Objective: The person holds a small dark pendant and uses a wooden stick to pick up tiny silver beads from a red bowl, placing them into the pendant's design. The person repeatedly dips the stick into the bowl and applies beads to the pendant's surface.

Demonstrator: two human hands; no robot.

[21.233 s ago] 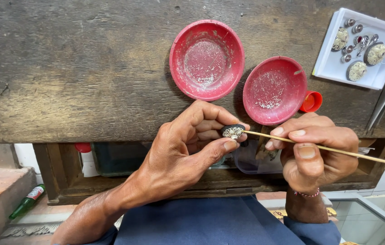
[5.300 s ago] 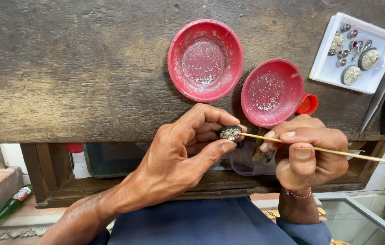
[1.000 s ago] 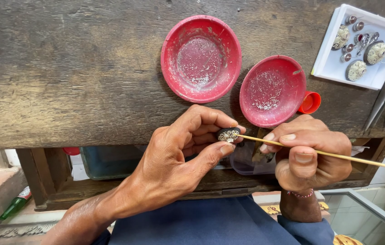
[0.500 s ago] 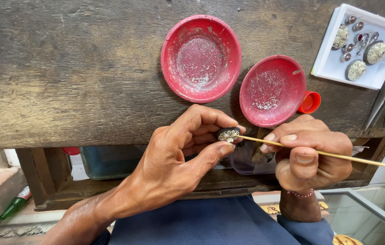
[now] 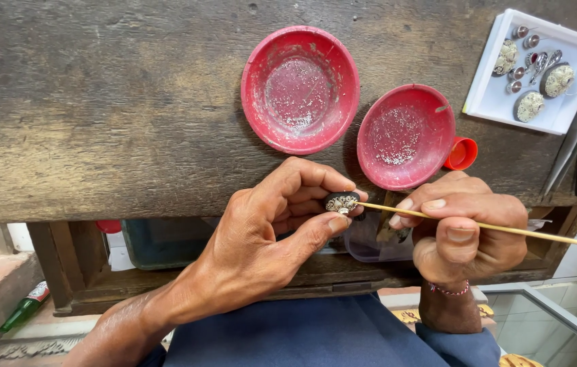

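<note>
Two red dishes (image 5: pixel 300 88) crowd the bench edge (image 5: pixel 98 214) above us; below lies open room. Our left hand (image 5: pixel 261 238) pinches the ornament (image 5: pixel 341 202) mid-frame; our right hand (image 5: pixel 468 228) grips a stick (image 5: pixel 492 228) touching it.

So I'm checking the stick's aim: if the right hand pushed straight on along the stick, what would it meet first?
The small oval piece pinched in the left hand. The right hand points the stick leftward, and its tip already seems to touch that piece, though depth is unclear.
</note>
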